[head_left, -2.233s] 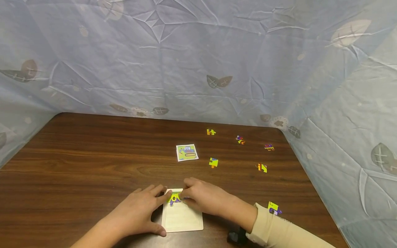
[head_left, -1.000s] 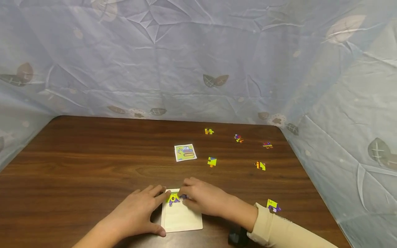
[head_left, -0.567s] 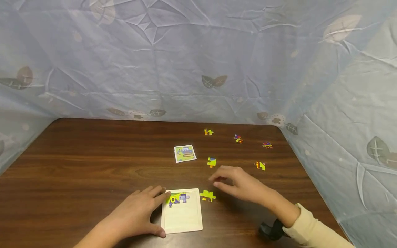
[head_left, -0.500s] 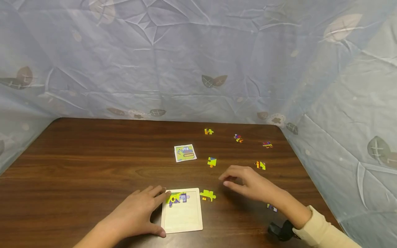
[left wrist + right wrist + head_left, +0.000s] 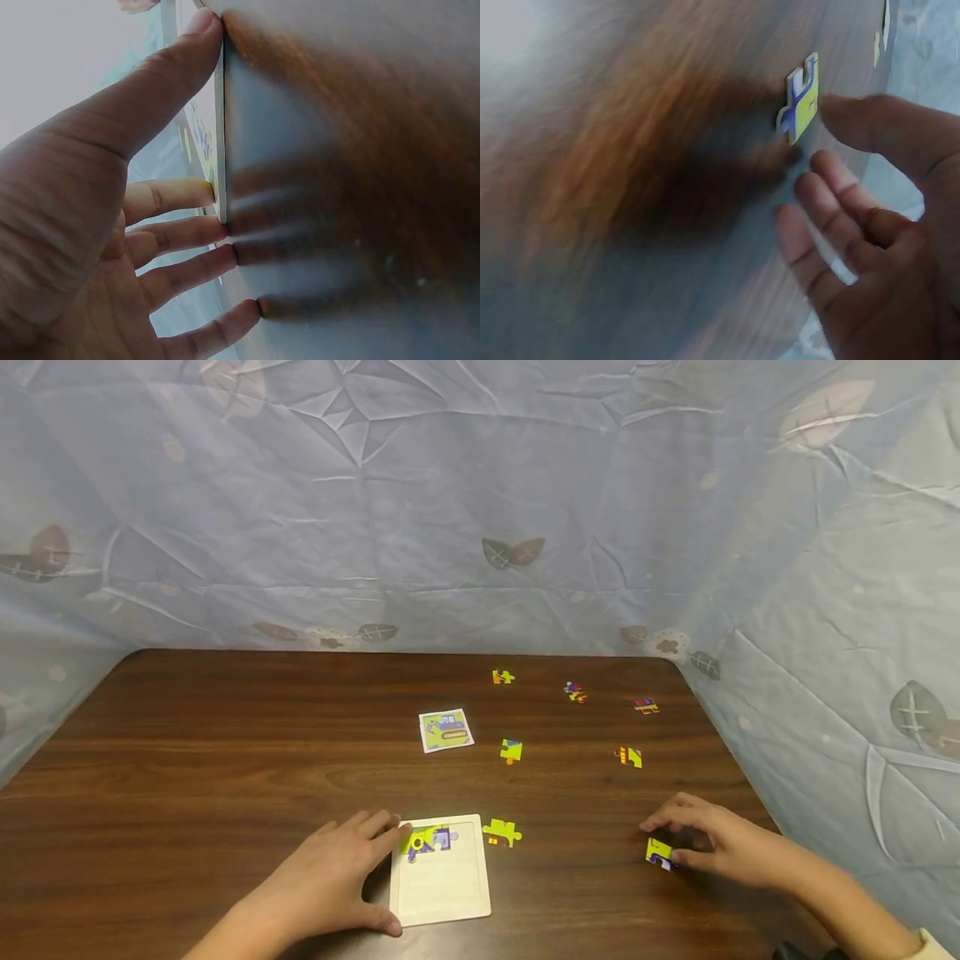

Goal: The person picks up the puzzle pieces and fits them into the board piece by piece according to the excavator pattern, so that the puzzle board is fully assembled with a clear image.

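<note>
Puzzle piece [image 5: 660, 853] lies flat near the table's [image 5: 225, 727] right edge — thin, light, stiff card, I'd pinch it by the edges. R hand [image 5: 723, 843] curls over it, thumb touching; not lifted yet. L hand [image 5: 330, 881] lies spread, steadying the white tray [image 5: 442, 893] at the near edge.

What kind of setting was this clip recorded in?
Probably an improvised indoor recording booth: a dark brown wooden table enclosed by a creased pale blue leaf-print cloth backdrop, with a white square puzzle tray and small, mostly yellow-green jigsaw pieces scattered on top.
</note>
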Available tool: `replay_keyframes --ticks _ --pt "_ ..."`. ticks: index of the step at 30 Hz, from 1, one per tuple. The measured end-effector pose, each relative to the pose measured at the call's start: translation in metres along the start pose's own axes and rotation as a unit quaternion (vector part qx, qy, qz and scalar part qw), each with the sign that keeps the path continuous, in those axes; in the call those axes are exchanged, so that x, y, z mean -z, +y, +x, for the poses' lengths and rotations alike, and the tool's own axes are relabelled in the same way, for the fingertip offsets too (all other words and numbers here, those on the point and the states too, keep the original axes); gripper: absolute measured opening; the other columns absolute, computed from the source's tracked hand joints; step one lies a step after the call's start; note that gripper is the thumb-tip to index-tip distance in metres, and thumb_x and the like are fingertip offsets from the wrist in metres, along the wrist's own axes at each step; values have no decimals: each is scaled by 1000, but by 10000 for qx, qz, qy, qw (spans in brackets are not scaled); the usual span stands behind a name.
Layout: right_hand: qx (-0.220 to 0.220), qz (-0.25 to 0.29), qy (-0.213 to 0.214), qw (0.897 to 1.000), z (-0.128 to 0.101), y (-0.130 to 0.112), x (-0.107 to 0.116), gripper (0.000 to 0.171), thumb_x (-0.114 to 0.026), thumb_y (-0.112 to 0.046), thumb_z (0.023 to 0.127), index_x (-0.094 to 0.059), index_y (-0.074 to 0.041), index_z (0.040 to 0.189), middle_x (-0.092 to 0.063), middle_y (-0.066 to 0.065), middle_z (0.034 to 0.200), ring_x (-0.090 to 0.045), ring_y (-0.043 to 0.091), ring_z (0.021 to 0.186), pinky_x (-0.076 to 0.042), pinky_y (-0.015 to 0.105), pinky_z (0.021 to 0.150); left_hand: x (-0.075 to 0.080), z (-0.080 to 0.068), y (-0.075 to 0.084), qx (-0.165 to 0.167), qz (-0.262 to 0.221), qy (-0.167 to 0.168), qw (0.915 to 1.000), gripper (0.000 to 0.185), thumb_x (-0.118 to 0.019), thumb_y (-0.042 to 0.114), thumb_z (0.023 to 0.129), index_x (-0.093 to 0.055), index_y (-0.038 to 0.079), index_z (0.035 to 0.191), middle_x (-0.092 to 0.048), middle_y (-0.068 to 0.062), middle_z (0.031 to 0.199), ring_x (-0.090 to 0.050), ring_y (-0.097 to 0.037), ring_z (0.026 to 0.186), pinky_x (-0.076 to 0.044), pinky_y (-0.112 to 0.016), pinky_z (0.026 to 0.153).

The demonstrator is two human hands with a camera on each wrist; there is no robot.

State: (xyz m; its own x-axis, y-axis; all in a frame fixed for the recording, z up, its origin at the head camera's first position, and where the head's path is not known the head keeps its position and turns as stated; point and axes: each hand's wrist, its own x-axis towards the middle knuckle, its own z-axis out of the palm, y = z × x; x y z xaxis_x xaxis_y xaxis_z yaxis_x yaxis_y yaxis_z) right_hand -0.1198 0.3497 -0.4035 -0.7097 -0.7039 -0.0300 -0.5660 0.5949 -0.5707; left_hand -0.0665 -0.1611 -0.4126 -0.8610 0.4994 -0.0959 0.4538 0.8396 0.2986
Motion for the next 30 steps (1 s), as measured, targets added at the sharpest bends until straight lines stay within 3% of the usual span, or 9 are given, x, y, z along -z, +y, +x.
replay_keyframes --ticks 4,9,20,30 --pt "210 -10 -23 9998 -10 8 -4 45 -77 -17 95 -65 -15 138 -59 5 122 -54 -1 102 -50 20 65 0 0 0 4 5 -4 10000 112 -86 74 61 -57 12 150 -59 -14 150 -55 -48 138 -44 -76 104" --pt "587 -241 265 9976 -12 12 -9 48 -79 -12 92 -66 -11 138 -57 2 119 -52 2 91 -46 18 59 1 1 -1 12 33 45 10000 111 -87 73 61 -57 13 149 -59 -15 149 -55 -48 138 -45 -75 105" --pt "1133 -197 449 9924 -12 18 -16 47 -78 -3 90 -67 -7 136 -60 0 111 -55 -5 81 -50 17 62 -2 -1 -2 -28 -11 11 10000 110 -86 74 62 -56 15 150 -58 -14 150 -56 -45 138 -46 -74 104" --pt "1012 -218 492 9934 -20 21 -14 49 -80 -1 87 -68 -4 134 -59 -1 105 -57 -8 80 -51 16 60 -1 -2 -1 -79 -6 30 10000 110 -85 74 63 -56 14 151 -59 -12 149 -56 -45 138 -45 -76 103"
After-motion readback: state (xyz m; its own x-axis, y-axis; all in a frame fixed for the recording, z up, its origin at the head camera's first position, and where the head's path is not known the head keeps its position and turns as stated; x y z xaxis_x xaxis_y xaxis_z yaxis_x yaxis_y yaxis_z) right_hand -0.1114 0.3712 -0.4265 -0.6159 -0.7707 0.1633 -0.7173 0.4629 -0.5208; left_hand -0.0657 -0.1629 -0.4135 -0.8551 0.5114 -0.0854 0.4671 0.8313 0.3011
